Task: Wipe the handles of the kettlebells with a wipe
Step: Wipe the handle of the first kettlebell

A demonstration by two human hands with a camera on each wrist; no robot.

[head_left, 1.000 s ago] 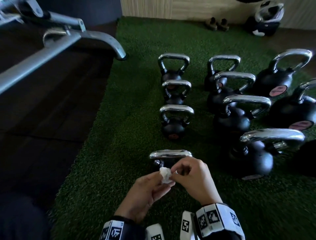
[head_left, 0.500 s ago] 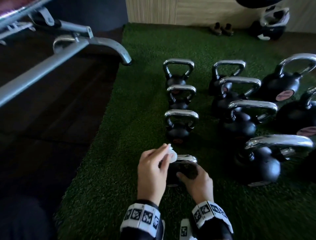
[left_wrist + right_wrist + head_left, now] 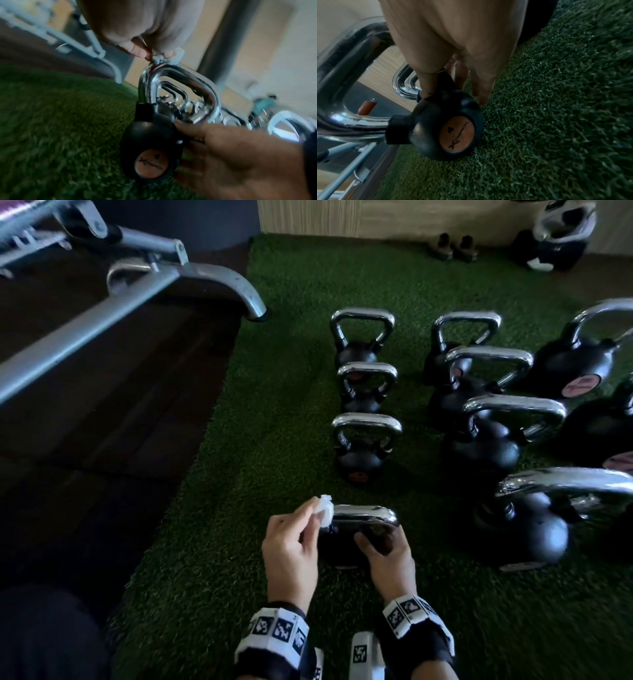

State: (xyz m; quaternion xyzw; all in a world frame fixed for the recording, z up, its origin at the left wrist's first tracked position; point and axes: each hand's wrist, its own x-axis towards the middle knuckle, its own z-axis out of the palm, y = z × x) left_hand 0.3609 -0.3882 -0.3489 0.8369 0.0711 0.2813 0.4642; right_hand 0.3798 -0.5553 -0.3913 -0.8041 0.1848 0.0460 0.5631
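Note:
The nearest kettlebell [image 3: 346, 546] is small and black with a chrome handle [image 3: 364, 513] and an orange label [image 3: 150, 163]. My left hand [image 3: 291, 546] pinches a crumpled white wipe [image 3: 324, 510] against the handle's left corner [image 3: 154, 67]. On the right, my right hand [image 3: 388, 556] grips the black body [image 3: 440, 129], thumb on its near side, fingers behind it. More chrome-handled kettlebells stand beyond, the closest [image 3: 363, 446] just ahead.
Larger kettlebells [image 3: 524, 529] crowd the right side of the green turf [image 3: 239, 594]. A grey metal bench frame [image 3: 137, 285] crosses the dark floor at the upper left. Small objects and a black-and-white item [image 3: 555, 237] lie by the far wall.
Both hands left their two-handed hold on the wipe. The left hand carried it up to the handle's left corner; the right hand dropped onto the kettlebell's body.

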